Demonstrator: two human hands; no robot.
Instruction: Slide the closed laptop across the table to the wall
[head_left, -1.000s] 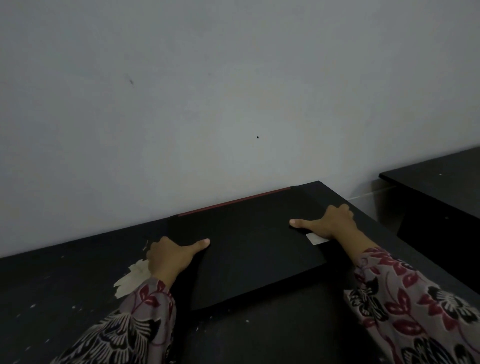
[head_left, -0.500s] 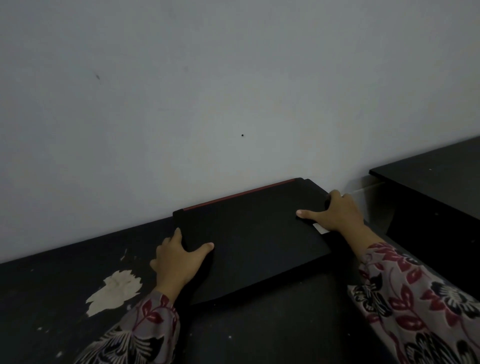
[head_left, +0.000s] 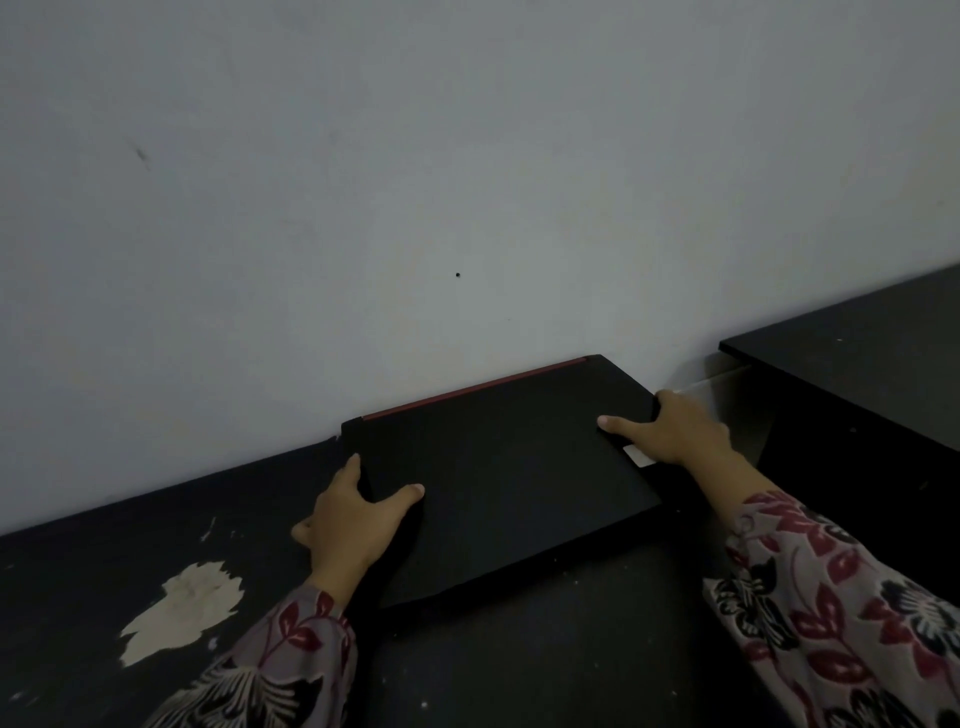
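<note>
The closed black laptop (head_left: 509, 478) lies flat on the dark table (head_left: 545, 665), its red-trimmed back edge touching the grey wall (head_left: 467, 182). My left hand (head_left: 350, 519) grips the laptop's left edge, thumb on the lid and fingers along the side. On the right edge sits my right hand (head_left: 675, 431), thumb stretched over the lid, fingers wrapped round the far right side. A small pale sticker (head_left: 638, 457) shows beside that hand.
A patch of peeled, pale surface (head_left: 182, 608) marks the table at the left. A second dark table (head_left: 857, 364) stands to the right, separated by a narrow gap. Both forearms wear floral sleeves.
The laptop has slid away from me until its back edge meets the wall. Both hands moved with it, and their fingers shifted from flat on the lid to gripping the side edges.
</note>
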